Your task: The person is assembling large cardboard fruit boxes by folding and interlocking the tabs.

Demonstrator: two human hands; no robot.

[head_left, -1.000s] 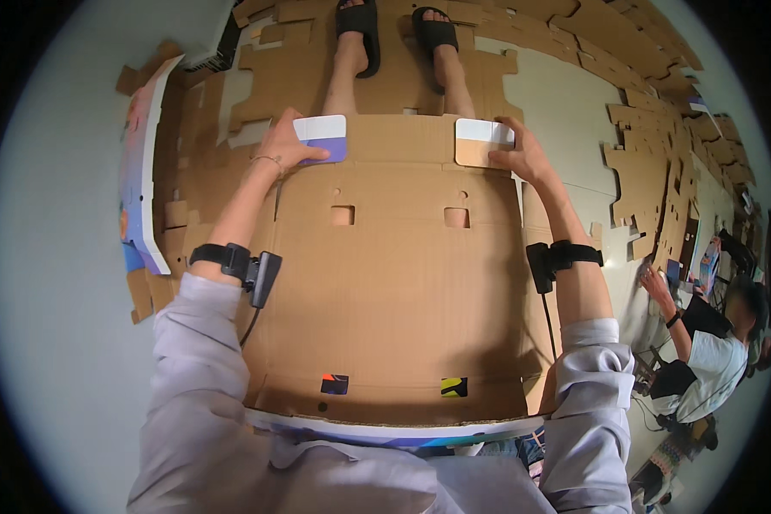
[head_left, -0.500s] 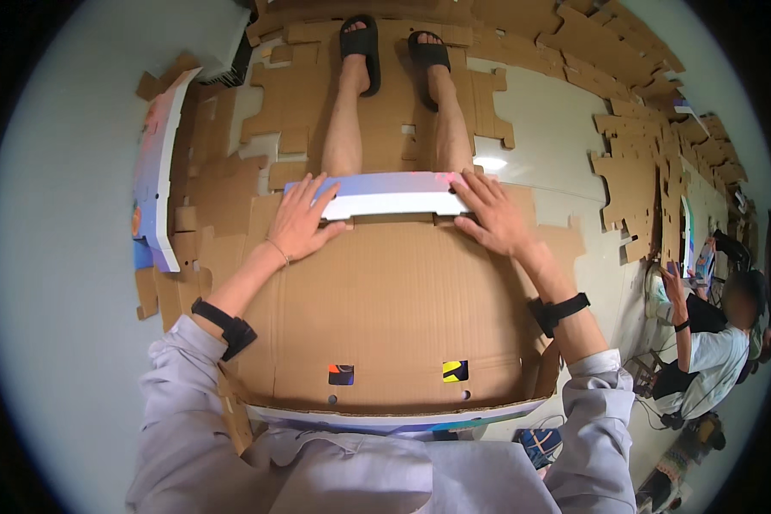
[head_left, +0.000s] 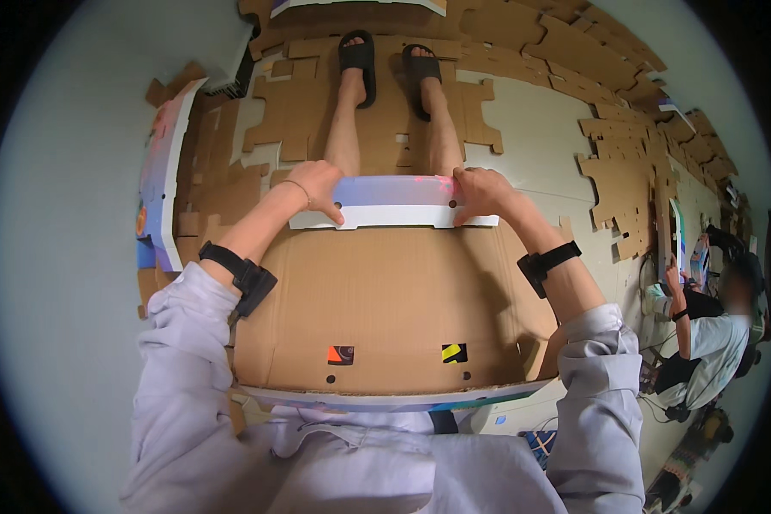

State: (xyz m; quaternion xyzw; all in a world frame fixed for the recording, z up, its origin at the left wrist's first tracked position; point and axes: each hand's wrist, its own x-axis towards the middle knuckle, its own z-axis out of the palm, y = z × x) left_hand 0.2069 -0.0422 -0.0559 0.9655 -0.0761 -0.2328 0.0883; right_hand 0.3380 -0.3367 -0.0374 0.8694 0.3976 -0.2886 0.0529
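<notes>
two bare hands are pressing on one big brown corrugated cardboard sheet (head_left: 385,300) lying across the person's lap: the left hand (head_left: 319,187) and the right hand (head_left: 480,190) are each pinching an end of its one folded-over far flap (head_left: 394,204), smooth, white and glossy with a blue-pink print. the sheet is showing two small coloured square stickers (head_left: 341,354) near its close edge, and two black sandals (head_left: 357,64) are resting on many flat, notched cardboard cutouts (head_left: 625,171) covering the floor.

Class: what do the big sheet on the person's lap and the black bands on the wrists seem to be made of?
Sheet: corrugated cardboard, matte brown inside, its folded flap glossy white and colour-printed. Wrist bands: probably fabric or elastic strap, matte black; too small to be sure.
</notes>
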